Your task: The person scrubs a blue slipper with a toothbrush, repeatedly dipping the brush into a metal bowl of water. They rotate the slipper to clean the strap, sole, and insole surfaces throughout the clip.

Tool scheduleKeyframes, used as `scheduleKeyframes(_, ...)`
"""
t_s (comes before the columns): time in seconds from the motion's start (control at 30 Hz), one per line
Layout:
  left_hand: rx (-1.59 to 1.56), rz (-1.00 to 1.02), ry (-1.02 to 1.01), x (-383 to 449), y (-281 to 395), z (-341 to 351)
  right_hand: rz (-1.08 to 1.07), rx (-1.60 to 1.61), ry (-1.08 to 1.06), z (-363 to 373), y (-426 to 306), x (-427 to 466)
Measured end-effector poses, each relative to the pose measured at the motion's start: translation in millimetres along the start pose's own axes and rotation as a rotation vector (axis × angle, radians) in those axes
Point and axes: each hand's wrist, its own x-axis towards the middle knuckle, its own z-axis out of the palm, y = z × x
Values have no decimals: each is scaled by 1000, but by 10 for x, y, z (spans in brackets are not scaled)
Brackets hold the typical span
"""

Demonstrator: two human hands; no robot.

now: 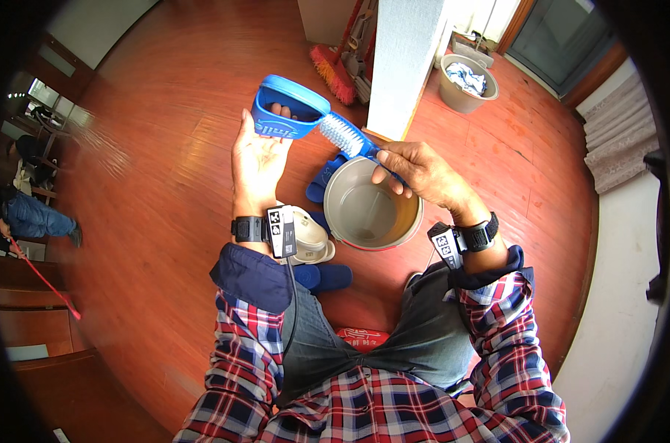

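My left hand (260, 163) grips a blue slipper (290, 83), held up so that its opening faces me, with fingertips showing inside it. Raised lettering marks its band. In my right hand (426, 171) is the handle of a blue scrub brush (346, 135) with white bristles. The brush head meets or overlaps the slipper's right edge; whether they touch, I cannot tell. Below the brush stands a grey bucket (368, 207), its inside looking smooth and wet or shiny. Left of the bucket lie cream clogs (310, 235) and blue slippers (332, 277), partly hidden by my wrist and the bucket.
A second bucket (459, 99) holding cloth stands beyond a white pillar (404, 66). A red broom (335, 72) leans beside the pillar. Far left, a person (36, 216) holds a red stick-like thing (47, 282). A red item with writing (362, 339) shows between my legs.
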Motion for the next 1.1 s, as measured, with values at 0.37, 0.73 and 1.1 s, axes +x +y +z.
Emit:
scheduleKeyframes(0.37, -166, -205, -476, -80, -2, 87, -453, -97, 393, 167, -153, 44)
scheduleKeyframes(0.73, 400, -168, -119, -303, -74, 379, -788, -475, 328, 512, -512, -216)
scheduleKeyframes(1.1, 270, -120, 7, -186, -81, 229, -588, -520, 395, 449, -515, -228)
